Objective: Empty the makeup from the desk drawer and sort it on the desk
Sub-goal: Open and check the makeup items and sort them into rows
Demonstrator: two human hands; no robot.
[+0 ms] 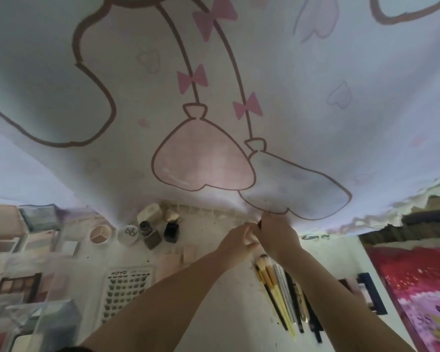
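- At the far edge of the surface [221,288], under the hanging printed cloth [214,97], the left hand [235,246] and right hand [277,233] meet; fingers curl around something small, too blurred to name.
- Sorted makeup lies around them: brushes [277,288] just beside the wrists, bottles [151,233] and palettes [18,285] to the left.
- A forearm sweeping back could scatter the brushes.
- Whatever they hold could slip behind the cloth.

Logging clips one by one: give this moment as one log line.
both hands: left hand, right hand meet at desk back, gripping something small | yellow-handled brushes laid out
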